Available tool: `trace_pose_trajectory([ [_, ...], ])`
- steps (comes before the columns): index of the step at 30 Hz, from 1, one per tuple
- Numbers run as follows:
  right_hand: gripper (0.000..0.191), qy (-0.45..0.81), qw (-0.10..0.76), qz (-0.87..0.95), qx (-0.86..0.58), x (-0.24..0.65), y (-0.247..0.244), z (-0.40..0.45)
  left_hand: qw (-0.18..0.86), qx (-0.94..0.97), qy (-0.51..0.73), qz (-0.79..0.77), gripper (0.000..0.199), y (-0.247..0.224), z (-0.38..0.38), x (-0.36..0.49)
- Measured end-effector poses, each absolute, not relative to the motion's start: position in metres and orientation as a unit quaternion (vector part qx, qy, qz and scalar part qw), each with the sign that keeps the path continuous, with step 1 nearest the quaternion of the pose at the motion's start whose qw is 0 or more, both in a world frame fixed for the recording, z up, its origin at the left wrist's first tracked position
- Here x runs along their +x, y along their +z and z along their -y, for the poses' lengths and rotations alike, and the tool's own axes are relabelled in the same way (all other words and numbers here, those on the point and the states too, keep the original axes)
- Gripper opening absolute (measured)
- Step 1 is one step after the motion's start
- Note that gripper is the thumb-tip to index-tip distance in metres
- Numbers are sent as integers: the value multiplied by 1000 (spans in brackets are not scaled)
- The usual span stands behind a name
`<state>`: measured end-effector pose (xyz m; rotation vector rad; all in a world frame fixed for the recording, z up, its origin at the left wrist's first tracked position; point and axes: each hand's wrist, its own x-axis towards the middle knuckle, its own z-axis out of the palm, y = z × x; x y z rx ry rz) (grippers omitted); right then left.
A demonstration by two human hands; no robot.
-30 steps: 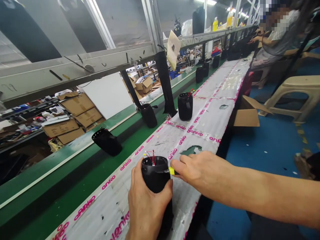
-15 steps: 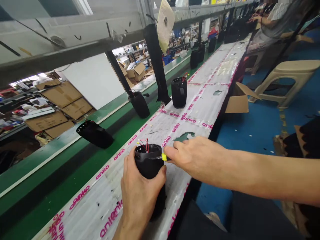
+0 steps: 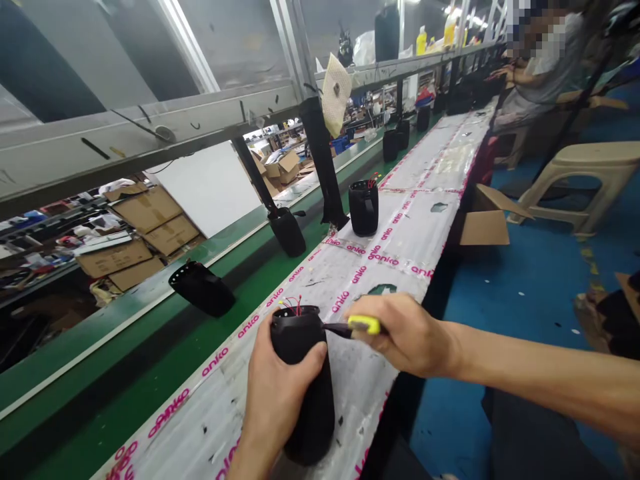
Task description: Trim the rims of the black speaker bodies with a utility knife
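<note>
My left hand (image 3: pixel 280 387) is wrapped around the upper part of a black fabric-covered cylinder (image 3: pixel 313 407), which stands slightly tilted on the covered bench. Red wires with small connectors (image 3: pixel 296 308) stick out of its open top. In my right hand (image 3: pixel 405 333) is a yellow utility knife (image 3: pixel 364 325), closed in the fingers. A dark tapered strip (image 3: pixel 338 329) runs from the knife to the cylinder's rim; I cannot tell whether it is blade or cut material.
Another black cylinder (image 3: pixel 364 208) stands farther up the wrapped bench (image 3: pixel 320 267). More lie or stand on the green conveyor (image 3: pixel 250 283). A metal shelf frame (image 3: pixel 225 110) overhangs it. On the right are a cardboard box (image 3: pixel 484 227), a plastic stool (image 3: pixel 585 167) and a seated person (image 3: pixel 537 80).
My right hand has drawn the yellow knife away from the rim, to the right. The left hand still grips the cylinder. The camera view has tilted up.
</note>
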<state>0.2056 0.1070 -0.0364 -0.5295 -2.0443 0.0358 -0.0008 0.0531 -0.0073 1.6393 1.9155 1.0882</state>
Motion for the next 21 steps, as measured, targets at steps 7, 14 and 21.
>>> trace_pose_trajectory([
  [7,22,188,470,804,-311,183,-14,-101,214,573,415,-674,66,-8,-52,-3],
  [14,24,308,353,826,-314,172,-3,-109,327,564,446,-613,82,-12,-46,-9],
  [21,26,528,324,736,-274,189,-18,-120,655,510,402,-387,72,-25,-57,-33],
])
